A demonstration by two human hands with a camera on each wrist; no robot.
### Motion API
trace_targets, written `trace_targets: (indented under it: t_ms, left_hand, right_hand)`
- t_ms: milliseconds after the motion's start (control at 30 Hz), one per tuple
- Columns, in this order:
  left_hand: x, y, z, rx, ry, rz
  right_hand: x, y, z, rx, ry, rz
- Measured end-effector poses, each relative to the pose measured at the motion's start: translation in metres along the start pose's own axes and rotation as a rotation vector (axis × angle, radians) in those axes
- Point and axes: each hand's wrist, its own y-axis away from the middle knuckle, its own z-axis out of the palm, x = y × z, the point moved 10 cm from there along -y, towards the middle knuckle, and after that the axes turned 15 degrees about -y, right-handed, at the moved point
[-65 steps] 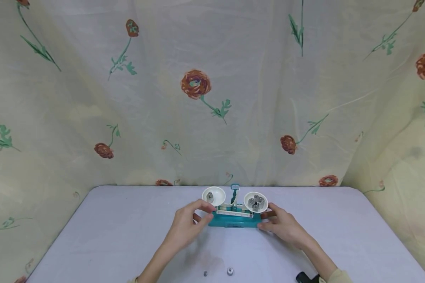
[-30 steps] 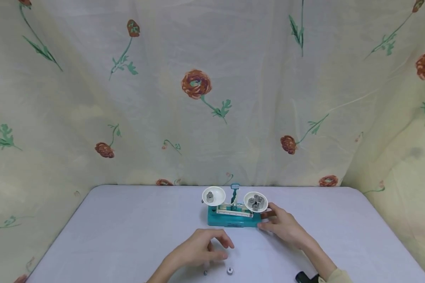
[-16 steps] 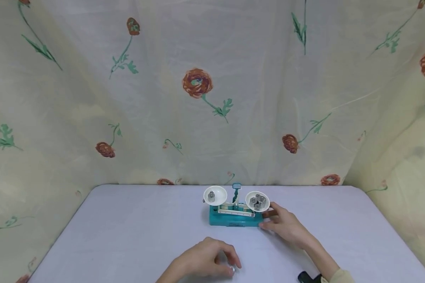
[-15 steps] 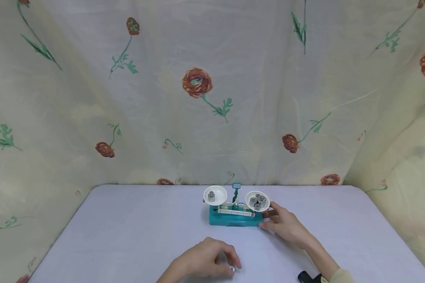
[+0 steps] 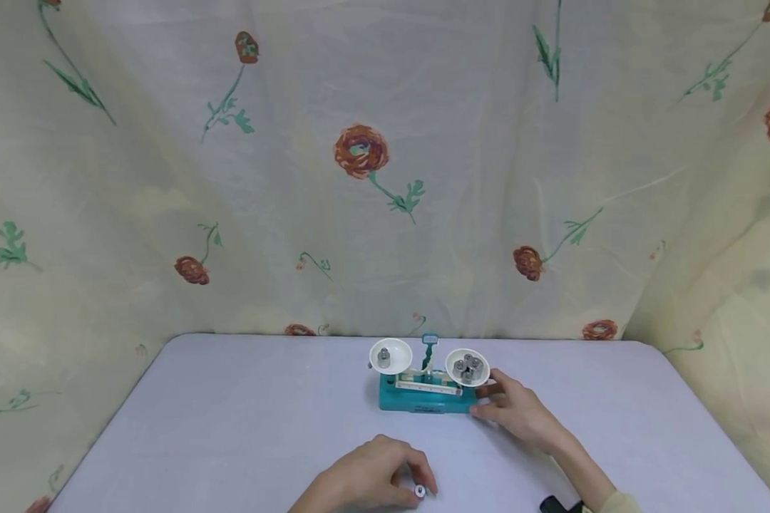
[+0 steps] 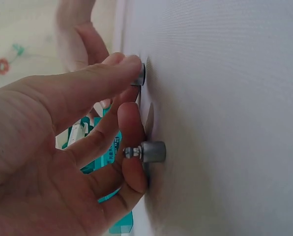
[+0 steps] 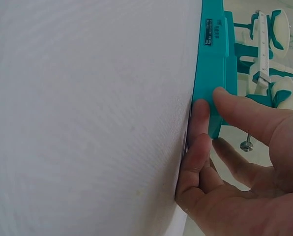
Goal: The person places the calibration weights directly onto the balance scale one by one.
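Note:
My left hand [image 5: 373, 474] is low over the table, pinching a metal balance weight [image 5: 420, 491] between thumb and forefinger. In the left wrist view that weight [image 6: 141, 74] is partly covered by the thumb, and a second, knobbed weight [image 6: 154, 151] stands by the lower fingers; the hand hides this one in the head view. My right hand [image 5: 516, 410] grips the right end of the balance scale's teal base [image 5: 398, 401], thumb in front. The scale's left pan [image 5: 402, 360] bears metal weights [image 5: 383, 357]; its right pan [image 5: 452, 358] bears several more [image 5: 468, 366].
The white-covered table [image 5: 231, 420] runs back to a flowered curtain [image 5: 263, 185]. Near my right forearm, a black object [image 5: 552, 504] lies at the bottom edge of the head view. A metal adjusting nut [image 7: 246, 146] sticks out from the scale's end.
My left hand has left the scale's left end, come down toward the front and taken the larger weight between its fingertips. My right hand has stayed at the base.

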Motion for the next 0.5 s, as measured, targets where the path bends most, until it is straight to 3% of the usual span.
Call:
trace_targets:
  t_ms: [233, 433, 500]
  left_hand:
    - [-0.006, -0.004, 0.001, 0.014, -0.044, -0.023]
    - [-0.035, -0.022, 0.021, 0.028, 0.016, 0.021]
    - [-0.03, -0.019, 0.017, 0.028, 0.005, 0.007]
  right_hand:
    - [0.001, 0.0, 0.0, 0.0, 0.004, 0.011]
    - [0.001, 0.001, 0.001, -0.004, -0.003, 0.013]
    - [0.001, 0.0, 0.001, -0.005, -0.003, 0.014]
